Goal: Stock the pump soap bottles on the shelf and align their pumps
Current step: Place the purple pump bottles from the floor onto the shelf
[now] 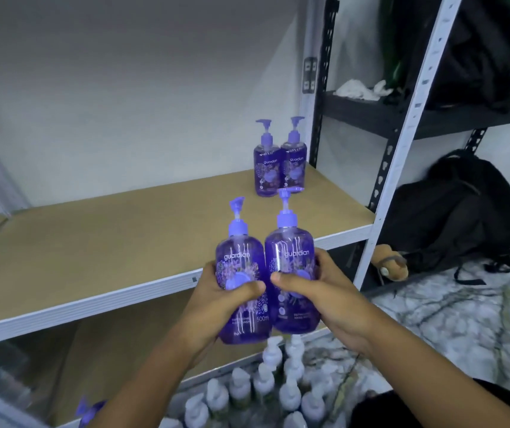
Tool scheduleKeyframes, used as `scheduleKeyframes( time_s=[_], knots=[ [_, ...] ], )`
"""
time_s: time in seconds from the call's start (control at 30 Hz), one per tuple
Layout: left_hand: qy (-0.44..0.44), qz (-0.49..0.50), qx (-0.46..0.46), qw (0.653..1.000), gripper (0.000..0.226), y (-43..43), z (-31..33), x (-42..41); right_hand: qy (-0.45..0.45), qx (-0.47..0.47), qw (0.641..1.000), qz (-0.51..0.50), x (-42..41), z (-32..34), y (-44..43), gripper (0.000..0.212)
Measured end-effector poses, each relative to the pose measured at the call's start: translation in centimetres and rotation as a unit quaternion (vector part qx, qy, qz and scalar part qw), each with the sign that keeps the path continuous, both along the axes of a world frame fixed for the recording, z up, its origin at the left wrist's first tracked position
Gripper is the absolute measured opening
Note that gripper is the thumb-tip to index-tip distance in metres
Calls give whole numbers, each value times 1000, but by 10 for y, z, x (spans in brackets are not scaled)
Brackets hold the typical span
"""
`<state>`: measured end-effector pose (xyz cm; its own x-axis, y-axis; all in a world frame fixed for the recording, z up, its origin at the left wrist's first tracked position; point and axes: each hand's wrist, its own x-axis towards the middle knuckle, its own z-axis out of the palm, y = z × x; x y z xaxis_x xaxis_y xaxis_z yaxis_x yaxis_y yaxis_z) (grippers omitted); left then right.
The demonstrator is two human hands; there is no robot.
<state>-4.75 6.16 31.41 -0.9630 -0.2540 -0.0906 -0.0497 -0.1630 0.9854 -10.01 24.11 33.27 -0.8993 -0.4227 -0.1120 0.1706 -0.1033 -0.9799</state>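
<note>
I hold two purple pump soap bottles side by side in front of the shelf's front edge. My left hand (216,299) grips the left bottle (241,257), whose pump nozzle points up and to the right. My right hand (324,291) grips the right bottle (293,242), its pump nozzle pointing right. Two more purple bottles (266,168) (293,163) stand together at the back right of the brown shelf board (108,242); the left one's nozzle points left, the right one's points right.
Several white-pump bottles (266,387) stand on the floor below my hands, and one more purple pump (85,412) shows at the bottom left. A white shelf upright (402,149) rises to the right. Black backpacks (463,211) sit on the neighbouring dark rack and marble floor.
</note>
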Motion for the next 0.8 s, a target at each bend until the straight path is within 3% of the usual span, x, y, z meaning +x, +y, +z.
scheduleKeyframes(
  time_s=[0.13, 0.3, 0.43, 0.63, 0.8],
  knots=[
    [17, 32, 20, 999, 65, 0, 16, -46, 28, -2, 999, -36, -42, 14, -1, 57],
    [16, 49, 71, 996, 22, 0, 22, -100, 96, 24, 992, -75, -104, 22, 3, 71],
    [4, 60, 85, 995, 40, 0, 19, -129, 123, 35, 988, -90, -146, 12, 7, 78],
    [2, 75, 60, 995, 40, 7, 7, -159, 144, 52, 980, -126, -177, -5, 10, 74],
    [6, 75, 93, 993, 37, 6, -4, -168, 169, 63, 976, -126, -183, -21, 12, 75]
  ],
)
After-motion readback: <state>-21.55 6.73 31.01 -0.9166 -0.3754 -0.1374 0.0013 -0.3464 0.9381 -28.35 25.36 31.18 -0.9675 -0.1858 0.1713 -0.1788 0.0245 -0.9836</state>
